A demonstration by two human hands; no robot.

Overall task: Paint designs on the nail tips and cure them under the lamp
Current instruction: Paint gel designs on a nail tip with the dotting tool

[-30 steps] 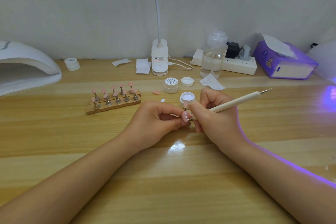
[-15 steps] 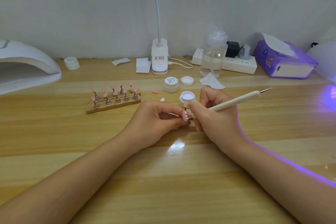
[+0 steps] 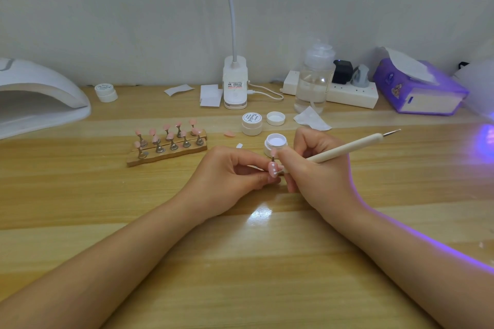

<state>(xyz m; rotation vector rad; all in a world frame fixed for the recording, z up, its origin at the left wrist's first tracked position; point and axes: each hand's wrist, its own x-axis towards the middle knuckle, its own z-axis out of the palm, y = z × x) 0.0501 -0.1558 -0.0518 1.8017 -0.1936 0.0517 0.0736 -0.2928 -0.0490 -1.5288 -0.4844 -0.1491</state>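
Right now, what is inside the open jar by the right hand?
The open jar holds white gel, seen through its mouth. The right hand covers its lower front, so its depth is hidden.

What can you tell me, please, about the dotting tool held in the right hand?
The slim cream-coloured dotting tool has a matte handle and a thin metal pin at its far end, pointing up and to the right. It lies tilted across the right hand, whose fingers pinch it near the lower end like a pen. Its working tip meets the small pink nail tip with white dots, which the left hand holds just above the pale wooden table.
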